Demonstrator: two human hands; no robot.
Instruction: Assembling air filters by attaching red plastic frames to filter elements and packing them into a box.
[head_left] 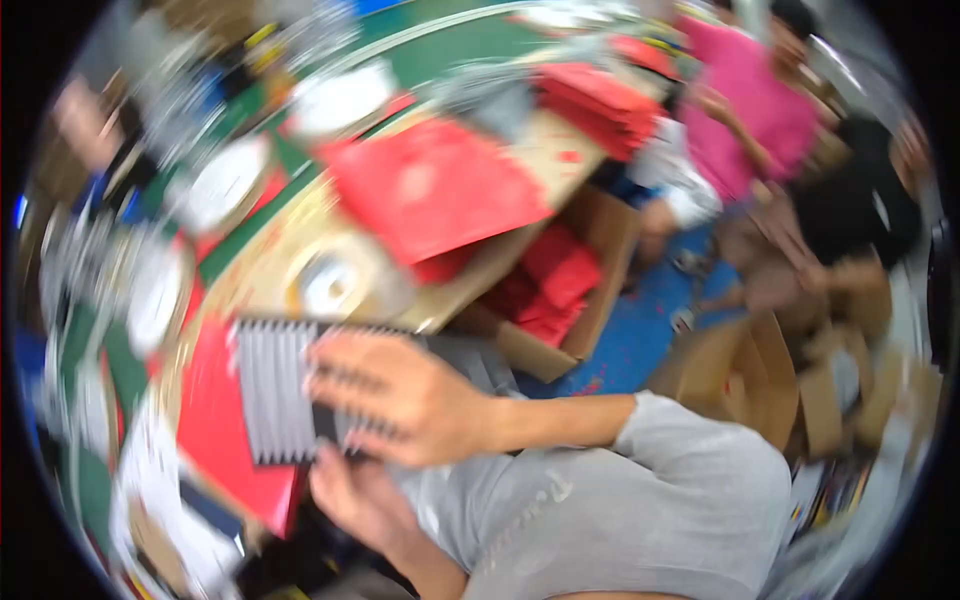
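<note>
A flat grey ribbed panel (275, 390) with a dark band and dark edges lies over a red sheet (215, 430) at the left. My right hand (415, 395) reaches across from the right, its fingers curled over the panel's right part. Below it, my left hand (360, 500) grips the panel's near edge, with some of its fingers hidden. Motion blur smears both hands and the panel. A roll of tape (328, 285) lies just beyond the panel on the tan table (265, 265).
Red sheets (440, 185) lie stacked farther back; another red pile (605, 100) is beyond. A cardboard box (610, 255) of red pieces stands right of the table. White round stacks (225, 185) line a green surface (440, 35). People sit at upper right, one in pink (750, 100).
</note>
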